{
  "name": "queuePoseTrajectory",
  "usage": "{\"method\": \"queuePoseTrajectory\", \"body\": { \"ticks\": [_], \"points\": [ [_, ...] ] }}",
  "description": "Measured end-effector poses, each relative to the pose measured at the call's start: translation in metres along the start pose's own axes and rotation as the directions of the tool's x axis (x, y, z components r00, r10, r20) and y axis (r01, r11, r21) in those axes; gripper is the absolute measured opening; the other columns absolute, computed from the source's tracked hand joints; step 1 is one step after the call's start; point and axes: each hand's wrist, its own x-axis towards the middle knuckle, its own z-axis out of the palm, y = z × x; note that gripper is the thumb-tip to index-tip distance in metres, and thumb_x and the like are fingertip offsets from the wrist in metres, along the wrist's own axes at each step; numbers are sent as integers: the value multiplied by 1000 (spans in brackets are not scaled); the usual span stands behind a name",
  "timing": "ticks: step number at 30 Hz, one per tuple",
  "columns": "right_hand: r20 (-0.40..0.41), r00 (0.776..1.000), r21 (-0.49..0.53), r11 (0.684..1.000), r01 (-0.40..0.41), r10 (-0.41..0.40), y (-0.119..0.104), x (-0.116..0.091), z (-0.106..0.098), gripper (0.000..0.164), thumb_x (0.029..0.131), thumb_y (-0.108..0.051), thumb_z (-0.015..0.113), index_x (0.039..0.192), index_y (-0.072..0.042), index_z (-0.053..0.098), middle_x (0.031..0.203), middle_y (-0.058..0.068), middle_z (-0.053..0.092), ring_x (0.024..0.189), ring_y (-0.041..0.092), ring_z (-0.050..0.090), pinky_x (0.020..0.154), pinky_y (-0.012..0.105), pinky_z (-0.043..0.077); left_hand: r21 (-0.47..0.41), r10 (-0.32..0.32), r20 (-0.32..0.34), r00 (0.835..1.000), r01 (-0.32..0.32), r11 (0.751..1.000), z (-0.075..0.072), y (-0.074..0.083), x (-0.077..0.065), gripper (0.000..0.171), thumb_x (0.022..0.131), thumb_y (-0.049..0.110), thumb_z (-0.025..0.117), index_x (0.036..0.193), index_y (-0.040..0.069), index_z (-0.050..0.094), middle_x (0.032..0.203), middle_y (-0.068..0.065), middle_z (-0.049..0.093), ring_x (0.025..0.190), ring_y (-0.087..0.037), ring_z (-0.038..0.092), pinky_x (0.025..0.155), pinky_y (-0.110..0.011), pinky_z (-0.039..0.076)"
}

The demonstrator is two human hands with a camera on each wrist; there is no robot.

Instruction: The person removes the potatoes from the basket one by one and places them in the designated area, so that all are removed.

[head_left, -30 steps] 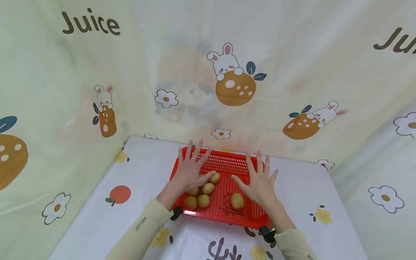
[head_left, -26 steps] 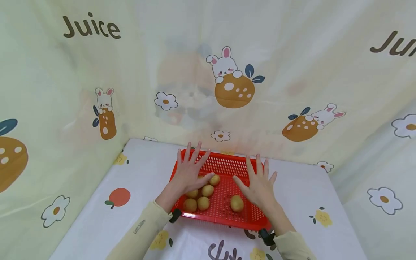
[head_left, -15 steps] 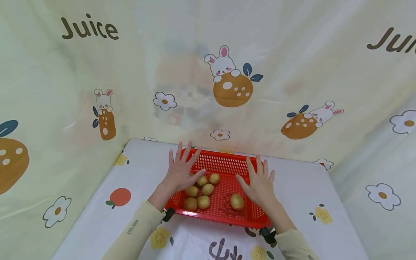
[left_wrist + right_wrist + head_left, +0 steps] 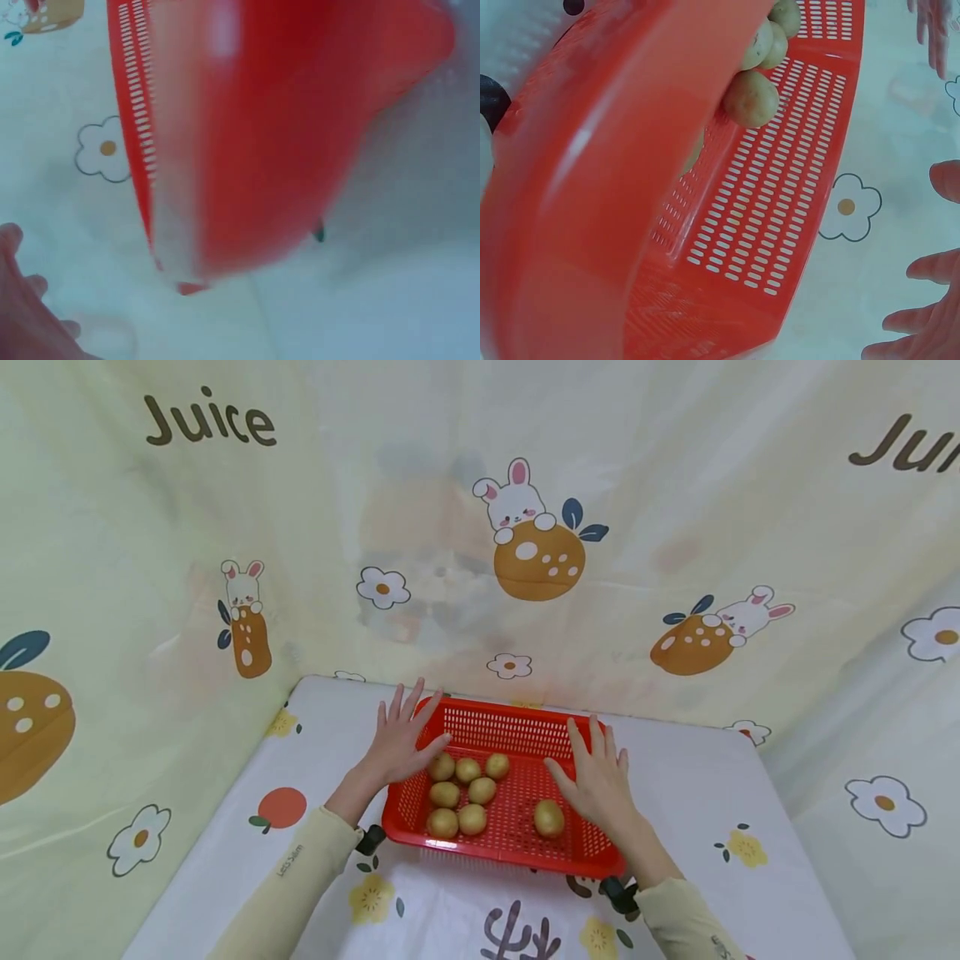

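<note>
A red plastic basket (image 4: 498, 857) with slotted sides lies on the table. Several potatoes (image 4: 472, 820) are grouped in its left half, and one larger potato (image 4: 549, 818) sits apart on the right. My left hand (image 4: 397, 745), fingers spread, hovers over the basket's left side and holds nothing. Over the right side is my right hand (image 4: 602, 782), also with fingers stretched and nothing held. The wrist views show the left fingers (image 4: 30, 315) and right fingers (image 4: 930, 315) apart from the basket wall. A blurred red wall fills much of the left wrist view.
The table carries a white printed cloth (image 4: 281, 843). Behind it hangs a cream curtain (image 4: 420, 510) with rabbits and flowers, close to the basket's back rim. More curtain hangs at left and right.
My left hand has shifted left from over the potatoes to the basket's left edge, uncovering more of them. The right hand has hardly moved. Potatoes and basket stay in place.
</note>
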Motion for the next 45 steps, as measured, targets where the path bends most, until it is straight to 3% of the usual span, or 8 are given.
{"method": "queuePoseTrajectory", "body": {
  "ticks": [5,10,16,22,30,38,40,45],
  "points": [
    [5,1000,8,1000,0,0,2,1,1,80,96,-46,56,155,-3,25,159,30,11,143,55,7,105,76,9,-109,8,-24,1000,-10,994,6,-14,6,75,96,48,50,159,21,20,165,-12,4,149,-41,-4,110,-71,6],
    [8,1000,15,1000,-5,5,6,1,3,80,96,-46,56,155,-3,25,159,30,11,142,55,8,105,76,10,-266,1,-30,1000,-9,964,14,-24,9,75,96,40,54,159,17,20,165,-15,6,148,-44,0,112,-68,9],
    [29,999,35,999,-19,18,9,2,4,79,96,-45,56,155,-3,25,159,30,10,143,54,8,106,75,10,-410,-26,-6,1000,21,912,23,-30,9,78,93,25,59,159,20,19,165,-12,2,147,-45,3,108,-71,16],
    [40,999,102,995,4,-9,10,3,3,78,96,-42,57,154,1,26,158,31,13,142,53,15,106,73,17,-542,-18,-14,1000,8,840,39,-40,5,91,76,5,55,159,18,21,165,-11,-5,148,-41,9,104,-64,34],
    [120,993,235,972,-6,-23,16,7,-1,77,99,-42,53,154,1,23,158,31,11,142,52,17,101,73,27,-606,-40,15,999,41,794,47,-45,4,96,73,-8,54,159,14,18,165,-12,0,148,-37,10,106,-60,35],
    [231,973,377,921,-101,12,26,21,0,74,100,-40,51,155,0,22,157,27,23,142,46,23,107,67,25,-622,-29,7,1000,27,782,50,-47,6,94,73,-10,52,158,11,19,165,-12,4,148,-36,9,108,-61,31],
    [266,963,403,904,-144,35,30,24,2,74,100,-39,51,154,1,22,156,27,25,141,45,25,108,66,26,-630,-28,5,1000,25,776,48,-45,4,92,74,-11,51,158,8,19,164,-14,4,148,-39,9,108,-64,29],
    [343,936,420,878,-228,79,35,28,9,67,100,-35,51,151,4,30,151,29,33,137,46,33,105,63,33,-664,-17,30,999,33,747,28,-27,-4,87,74,-14,50,155,-3,20,163,-22,1,147,-44,5,108,-65,26]
  ]
}}
